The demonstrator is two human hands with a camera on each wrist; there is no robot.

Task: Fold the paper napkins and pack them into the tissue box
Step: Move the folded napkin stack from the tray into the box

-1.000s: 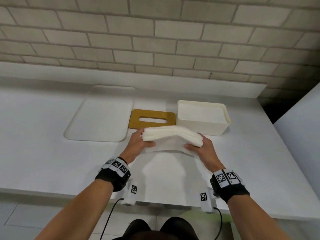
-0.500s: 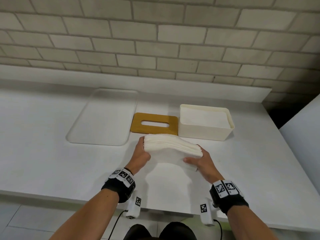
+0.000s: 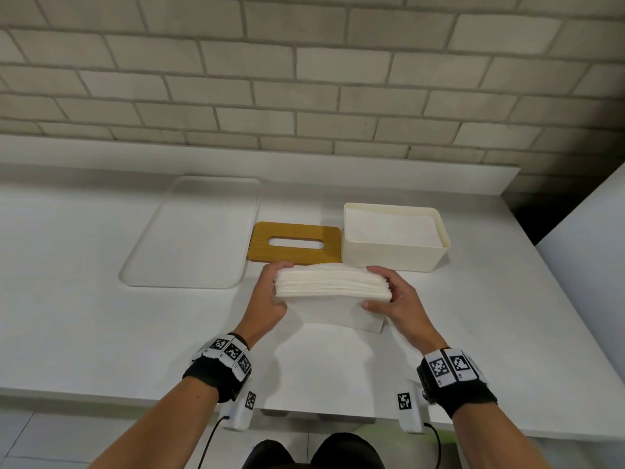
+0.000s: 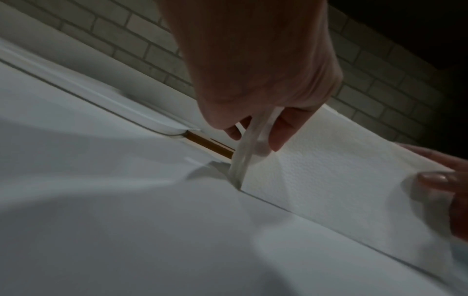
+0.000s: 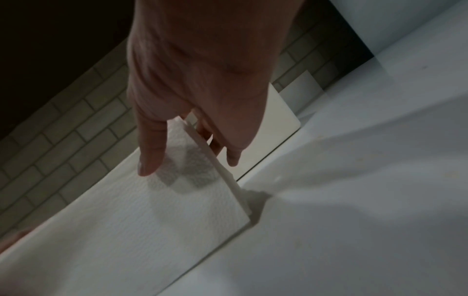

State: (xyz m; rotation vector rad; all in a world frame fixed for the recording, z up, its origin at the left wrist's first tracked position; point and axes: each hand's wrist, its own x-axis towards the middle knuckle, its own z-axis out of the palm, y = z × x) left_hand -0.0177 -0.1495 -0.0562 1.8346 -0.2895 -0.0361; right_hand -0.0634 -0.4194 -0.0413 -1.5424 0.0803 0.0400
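Observation:
A thick stack of folded white napkins [image 3: 333, 286] stands tilted on its long lower edge on the white table, just in front of the box. My left hand [image 3: 275, 282] grips its left end, fingers behind and thumb in front. My right hand [image 3: 385, 289] grips the right end the same way. The left wrist view shows my left hand [image 4: 253, 132] pinching the napkins [image 4: 341, 170] at their end. From the right wrist, my right hand [image 5: 192, 160] holds the napkins [image 5: 152, 210] with the thumb on the front face. The cream tissue box [image 3: 389, 257] stands open behind the stack, with white paper inside.
The wooden lid [image 3: 260, 247] with its slot lies flat to the left of the box. A white tray [image 3: 189, 231] lies further left. A brick wall and a low ledge close off the back. A white panel rises at the far right.
The stack has come down and tipped more upright, its lower edge now on the table. My right hand has shifted from under the stack to its right end.

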